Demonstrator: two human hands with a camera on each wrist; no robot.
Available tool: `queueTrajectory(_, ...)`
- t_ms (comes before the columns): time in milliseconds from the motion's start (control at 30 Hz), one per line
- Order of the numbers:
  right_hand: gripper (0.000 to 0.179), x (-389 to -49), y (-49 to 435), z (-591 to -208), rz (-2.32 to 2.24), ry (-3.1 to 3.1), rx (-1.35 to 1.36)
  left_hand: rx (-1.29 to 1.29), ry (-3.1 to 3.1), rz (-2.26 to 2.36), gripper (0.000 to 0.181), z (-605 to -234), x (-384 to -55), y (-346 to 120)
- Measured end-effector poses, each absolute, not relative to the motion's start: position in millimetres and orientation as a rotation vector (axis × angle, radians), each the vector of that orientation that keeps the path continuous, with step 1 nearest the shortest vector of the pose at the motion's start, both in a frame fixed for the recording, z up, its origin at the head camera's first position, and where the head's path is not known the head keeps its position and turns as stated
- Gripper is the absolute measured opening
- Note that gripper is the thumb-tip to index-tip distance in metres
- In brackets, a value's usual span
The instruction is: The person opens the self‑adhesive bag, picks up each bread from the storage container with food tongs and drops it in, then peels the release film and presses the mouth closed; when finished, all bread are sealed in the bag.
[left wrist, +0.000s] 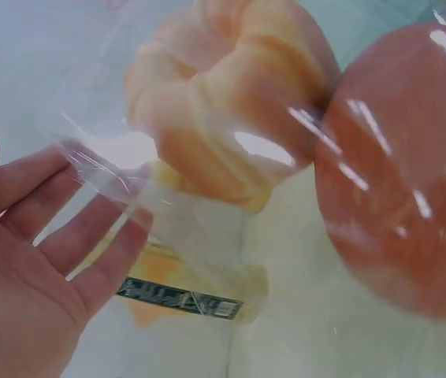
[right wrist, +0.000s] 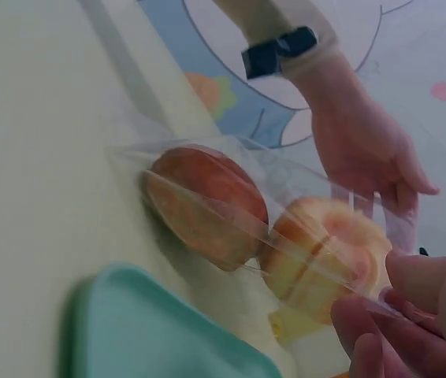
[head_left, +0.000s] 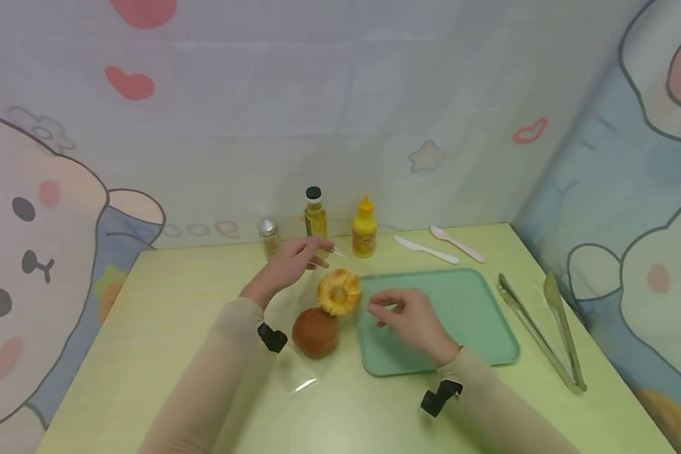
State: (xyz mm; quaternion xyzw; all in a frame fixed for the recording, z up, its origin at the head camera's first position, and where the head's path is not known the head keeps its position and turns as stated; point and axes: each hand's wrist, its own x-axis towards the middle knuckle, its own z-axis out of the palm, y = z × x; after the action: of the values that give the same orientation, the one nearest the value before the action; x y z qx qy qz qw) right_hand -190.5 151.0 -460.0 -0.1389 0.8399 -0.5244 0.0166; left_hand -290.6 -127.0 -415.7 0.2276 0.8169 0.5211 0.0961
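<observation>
A clear plastic bag (right wrist: pixel 243 153) holds a round brown bun (head_left: pixel 315 333) and a golden fluted bread (head_left: pixel 339 292) with a dimpled middle, side by side. My right hand (head_left: pixel 411 318) is over the left part of the green tray (head_left: pixel 442 296). In the right wrist view its thumb and fingers pinch the bag's edge close to the golden bread. On the far side of that bread is my left hand (head_left: pixel 295 258), its fingers (left wrist: pixel 89 232) extended against the film at the bag's end. The film overlaps those fingertips in the left wrist view.
Along the back stand a shaker (head_left: pixel 269 237), an oil bottle (head_left: pixel 316 217) partly behind my left hand, and a yellow squeeze bottle (head_left: pixel 365 230). A white plastic knife (head_left: pixel 425 250) and a pink spoon (head_left: pixel 458 244) lie behind the tray. Metal tongs (head_left: pixel 539 334) lie spread at the right.
</observation>
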Motion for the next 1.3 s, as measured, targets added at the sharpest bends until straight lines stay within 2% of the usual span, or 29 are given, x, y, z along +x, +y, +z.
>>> queueTrajectory(300, 0.012, -205.7, 160.4, -435.3, -1.604, 2.760, -0.440, 0.849, 2.581, 1.685, 0.028, -406.7, -275.7, -142.1)
queueTrajectory(600, 0.007, -214.6, 166.7, -413.2, -1.588, 2.879, -0.656, 0.932, 2.505, 2.044, 0.035, -395.4, -260.2, -152.9)
queueTrajectory(867, 0.007, -214.5, 162.3, -402.8, -1.553, 2.919, -0.814, 0.985, 2.636, 2.101, 0.035, -394.0, -249.8, -160.9)
queueTrajectory(1100, 0.005, -215.3, 155.2, -397.2, -1.586, 2.967, -1.002, 1.268, 2.693, 1.981, 0.037, -385.9, -245.0, -169.2)
queueTrajectory(1300, 0.003, -217.7, 149.0, -391.7, -1.652, 2.982, -1.114, 1.387, 2.724, 1.986, 0.028, -382.3, -241.6, -177.1)
